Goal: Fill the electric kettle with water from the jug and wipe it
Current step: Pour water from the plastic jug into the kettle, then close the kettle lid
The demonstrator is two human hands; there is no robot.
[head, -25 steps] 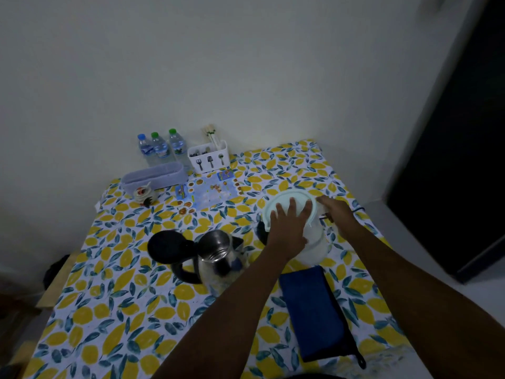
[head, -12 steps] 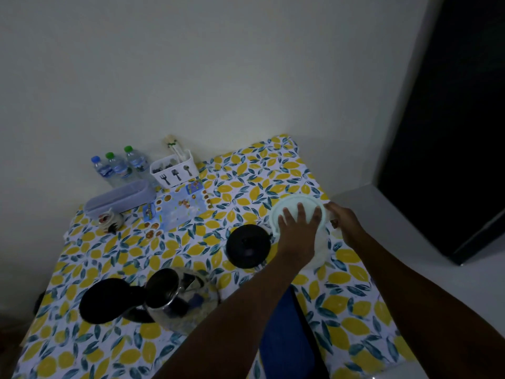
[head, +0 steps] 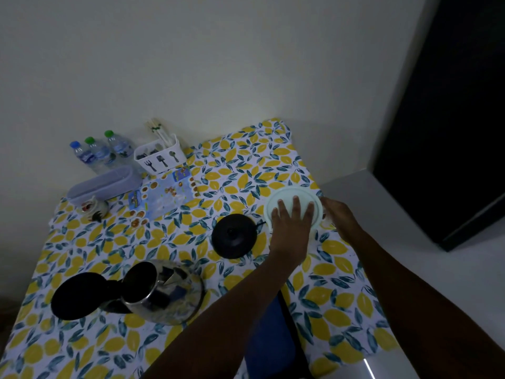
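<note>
A jug with a pale round lid [head: 290, 193] stands at the table's right side. My left hand [head: 291, 224] lies flat on the lid, fingers spread over it. My right hand [head: 338, 214] is against the jug's right side, where its handle is hidden under the fingers. The steel electric kettle [head: 170, 295] stands at the near left, its black lid [head: 78, 295] swung open to the left. Its round black base [head: 234, 235] sits apart, between kettle and jug. A blue cloth [head: 270, 337] lies near me, partly under my left forearm.
A lemon-print tablecloth [head: 246, 165] covers the table. Against the wall stand three water bottles [head: 98, 151], a white cutlery caddy [head: 161, 157] and a lilac box [head: 103, 183]. A small figurine [head: 94, 207] and a printed leaflet [head: 164, 192] lie nearby. The table's edge runs just right of the jug.
My view has swung to the right, so the kettle now sits lower left. Both hands have stayed on the jug, left on the lid, right at its side.
</note>
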